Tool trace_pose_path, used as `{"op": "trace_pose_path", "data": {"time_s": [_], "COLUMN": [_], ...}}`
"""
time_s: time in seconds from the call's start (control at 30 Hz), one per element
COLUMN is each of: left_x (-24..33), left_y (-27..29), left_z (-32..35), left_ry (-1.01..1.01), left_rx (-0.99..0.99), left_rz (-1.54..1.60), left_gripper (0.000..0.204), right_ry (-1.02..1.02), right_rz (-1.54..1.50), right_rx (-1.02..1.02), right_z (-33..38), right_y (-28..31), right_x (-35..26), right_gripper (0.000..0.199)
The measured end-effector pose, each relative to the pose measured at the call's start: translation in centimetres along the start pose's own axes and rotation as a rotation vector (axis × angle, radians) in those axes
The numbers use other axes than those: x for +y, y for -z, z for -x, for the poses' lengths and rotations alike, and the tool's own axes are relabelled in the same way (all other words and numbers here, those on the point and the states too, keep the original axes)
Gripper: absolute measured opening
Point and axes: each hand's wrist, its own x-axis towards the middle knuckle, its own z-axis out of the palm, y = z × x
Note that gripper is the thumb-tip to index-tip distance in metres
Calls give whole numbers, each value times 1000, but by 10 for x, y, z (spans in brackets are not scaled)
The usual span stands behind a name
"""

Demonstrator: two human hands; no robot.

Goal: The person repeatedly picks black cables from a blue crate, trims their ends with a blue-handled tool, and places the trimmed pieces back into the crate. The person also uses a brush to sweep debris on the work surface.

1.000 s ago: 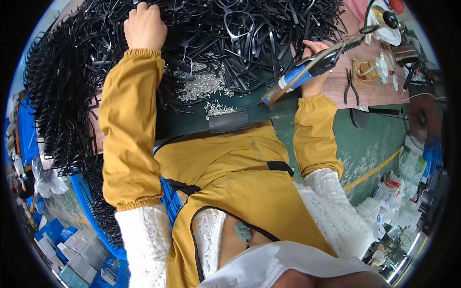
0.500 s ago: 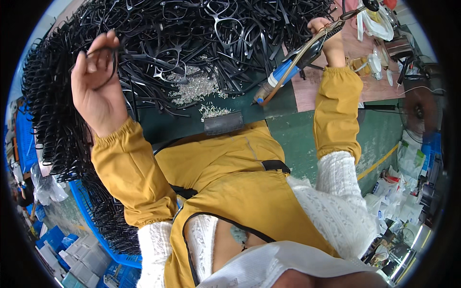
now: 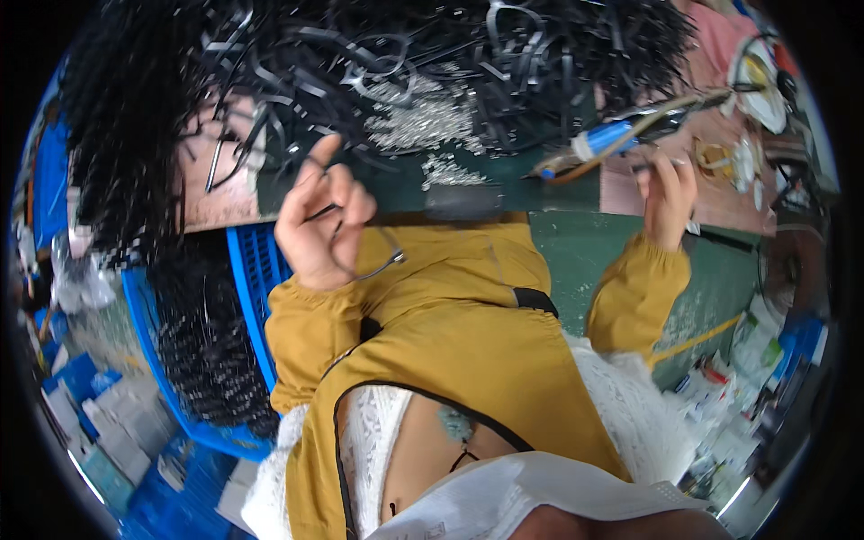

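A thin dark glasses frame (image 3: 397, 257) is held in the curled fingers of my left hand (image 3: 324, 220), above my lap by the table's edge. Its lower rim hangs below the palm. My right hand (image 3: 670, 193) is at the right of the table edge, fingertips pinched around a small dark piece that is too blurred to name. Just left of that hand lies a blue and white electric screwdriver (image 3: 607, 139), its tip pointing left and a tan hose running along it. Small silver pieces (image 3: 418, 121), looking like screws, are heaped between the hands, behind a dark block (image 3: 463, 202).
A big pile of black glasses parts (image 3: 306, 54) covers the back of the table, with more stacked at the left (image 3: 117, 153). Blue crates (image 3: 256, 270) stand below left, one filled with black parts. At the far right is a fan (image 3: 792, 270).
My left hand has come right and down with the glasses frame. My right hand has left the back of the screwdriver and moved down toward me. The view has shifted.
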Motion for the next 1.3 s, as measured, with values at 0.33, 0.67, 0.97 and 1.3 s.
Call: {"op": "trace_pose_path", "data": {"time_s": [0.33, 0.67, 0.97, 1.3], "left_x": [-100, -114, -104, -29], "left_y": [18, 63, 31, 36], "left_z": [8, 37, 35, 13], "left_ry": [-528, -528, -569, -160], "left_rx": [-268, -320, -310, 118], "left_rz": [-702, -816, -782, -589], "left_gripper": [33, 61, 59, 44], "right_ry": [139, -1, 118, 917], "right_rz": [78, 1, 161, 509], "right_rx": [-235, -290, -481, -644], "right_z": [101, 98, 95, 8], "right_y": [-149, -163, -155, -293], "right_x": [37, 37, 27, 23], "right_gripper": [8, 10, 19, 41]}}
